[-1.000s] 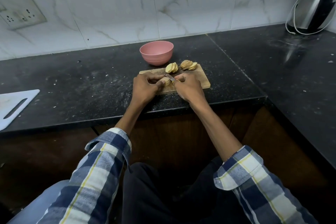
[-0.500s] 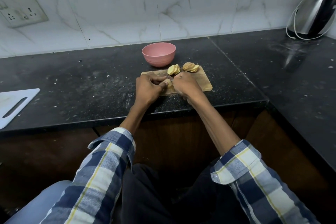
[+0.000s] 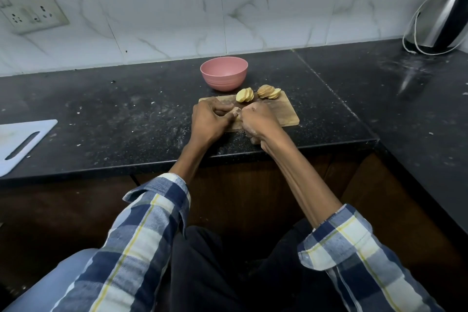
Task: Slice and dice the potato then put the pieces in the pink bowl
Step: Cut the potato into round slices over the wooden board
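Slicing looks mostly done: 2 fans of slices [image 3: 245, 95] and [image 3: 269, 91] lie at the far edge of the board [image 3: 285, 115]. The bowl [image 3: 223, 72] just behind holds nothing visible. Left hand [image 3: 209, 121] curls over a potato piece [image 3: 234, 109]; right hand [image 3: 258, 121] grips the knife [image 3: 237, 112]. Dicing and transfer remain.

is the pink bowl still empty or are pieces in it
Empty as far as visible: the pink bowl shows only bare pink interior.
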